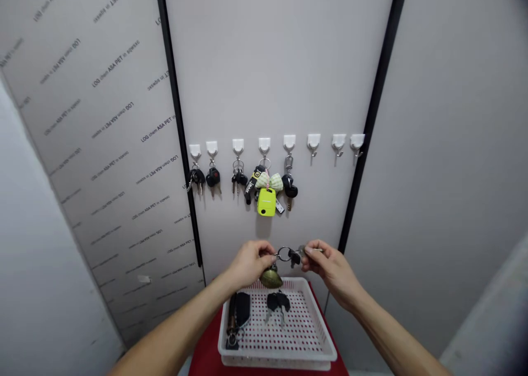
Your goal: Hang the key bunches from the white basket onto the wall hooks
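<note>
Forearms (185,322) frame the ring (284,248), its set drawn out sideways above the basket (278,359): the left hand (252,263) pinches one end by the brass fob (271,279), the right hand (329,265) the keys (294,257). Bare hooks (314,141) lie up and rightward, nearer the right hand.

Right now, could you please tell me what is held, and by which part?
A bunch of keys: the left hand pinches it beside the ring, above the brass-coloured pendant; the right hand holds what looks like a key.
</note>
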Motion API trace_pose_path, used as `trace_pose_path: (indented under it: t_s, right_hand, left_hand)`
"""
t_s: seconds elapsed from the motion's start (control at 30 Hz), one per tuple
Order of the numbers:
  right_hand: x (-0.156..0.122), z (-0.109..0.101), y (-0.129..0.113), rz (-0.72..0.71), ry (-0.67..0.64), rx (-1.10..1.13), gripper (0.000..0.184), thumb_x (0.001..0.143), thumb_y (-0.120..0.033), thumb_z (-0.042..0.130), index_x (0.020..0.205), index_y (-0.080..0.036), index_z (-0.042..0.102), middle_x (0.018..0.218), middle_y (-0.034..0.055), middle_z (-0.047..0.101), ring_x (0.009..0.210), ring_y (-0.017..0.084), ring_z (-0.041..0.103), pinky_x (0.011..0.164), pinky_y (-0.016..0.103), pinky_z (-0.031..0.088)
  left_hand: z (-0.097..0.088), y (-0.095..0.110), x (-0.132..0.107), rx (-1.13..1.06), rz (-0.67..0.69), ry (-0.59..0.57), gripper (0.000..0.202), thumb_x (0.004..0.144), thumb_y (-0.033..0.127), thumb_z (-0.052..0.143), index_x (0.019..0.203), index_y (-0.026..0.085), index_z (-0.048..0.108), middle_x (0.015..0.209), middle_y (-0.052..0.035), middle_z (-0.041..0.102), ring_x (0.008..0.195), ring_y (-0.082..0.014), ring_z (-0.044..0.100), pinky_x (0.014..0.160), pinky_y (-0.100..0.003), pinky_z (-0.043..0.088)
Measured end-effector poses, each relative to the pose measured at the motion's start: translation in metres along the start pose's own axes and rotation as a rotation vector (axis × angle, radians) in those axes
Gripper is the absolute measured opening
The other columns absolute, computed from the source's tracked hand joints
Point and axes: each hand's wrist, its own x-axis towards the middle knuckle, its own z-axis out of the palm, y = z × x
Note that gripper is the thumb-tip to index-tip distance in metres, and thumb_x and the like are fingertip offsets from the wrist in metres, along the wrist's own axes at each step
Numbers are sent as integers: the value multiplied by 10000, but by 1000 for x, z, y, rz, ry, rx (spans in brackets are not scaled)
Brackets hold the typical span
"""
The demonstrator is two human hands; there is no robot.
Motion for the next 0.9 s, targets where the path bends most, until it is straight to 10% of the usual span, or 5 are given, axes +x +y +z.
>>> trace_pose_path:
  t_s: [0.3,0.77,0.9]
  right_hand:
    - [2,0,11,-121,-24,-482,169,628,-311,485,645,-143,498,624,-2,502,603,105,445,581,244,355]
    - [1,34,14,-117,-448,-423,153,672,-255,440,723,-144,531,651,-5,521,630,105,458,593,220,347]
    - [0,35,15,-90,-396,-418,171,665,-280,452,602,-133,516,520,-35,463,495,63,398,483,180,303]
  left_hand:
    - [-4,11,0,16,38,0,148,608,209,425,655,120,533,562,16,486,521,-76,409,497,-178,317]
    - [-9,16,3,91,112,10,149,647,209,374,670,130,498,539,34,438,503,-67,375,468,-168,294]
    - [-12,14,4,69,120,17,135,657,222,376,666,135,480,520,44,407,480,-60,353,454,-167,282]
